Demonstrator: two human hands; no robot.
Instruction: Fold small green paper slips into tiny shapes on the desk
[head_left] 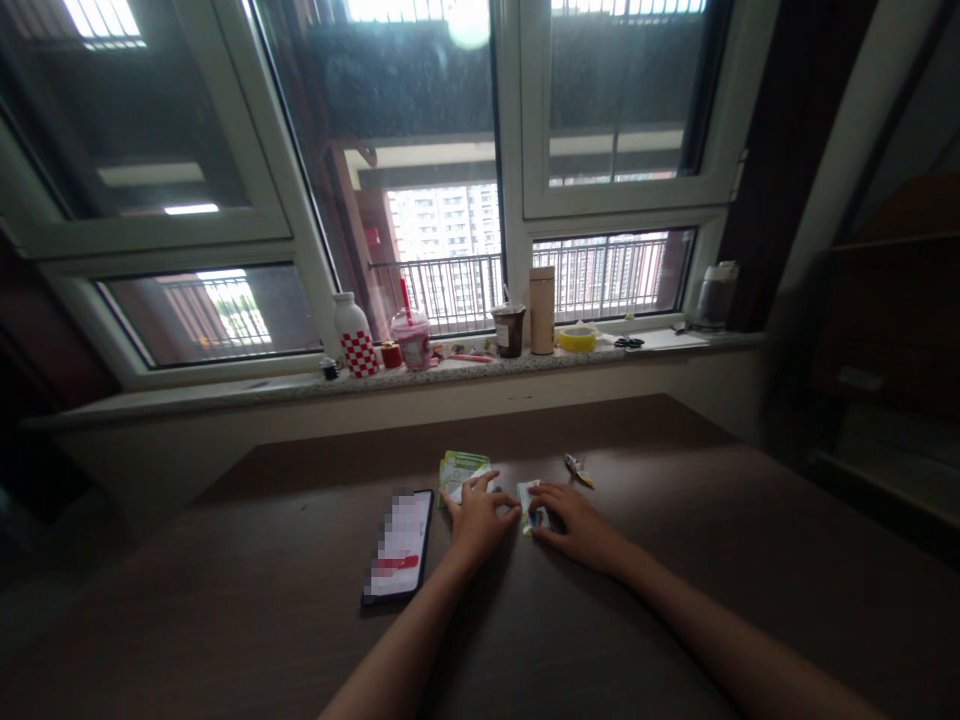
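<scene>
Two bare hands work close together over the counter (300,640), with a small printed packet (535,516) lying between them, mostly under the right. The likeliest trouble, I judge, is the packet slipping or twisting askew: it looks thin and light, and the counter looks smooth, so an uneven push could skate it away. The green-edged stack (459,468) just left of it could also fan out if the outspread fingers above drag sideways. A wider sweep might nudge the phone (401,545), which lies near the left forearm, or the crumpled wrapper (579,470) beyond the right hand.

The left hand (480,515) is loosely spread; its outer fingers reach over the stack and a white piece there, while its inner fingertips come near the packet's left edge. Whether they touch or pinch it, I cannot tell. The right hand (576,522) is half-curled, fingers at the packet's upper part and thumb at the lower, a modest gap between; how firmly it grips is unclear.
</scene>
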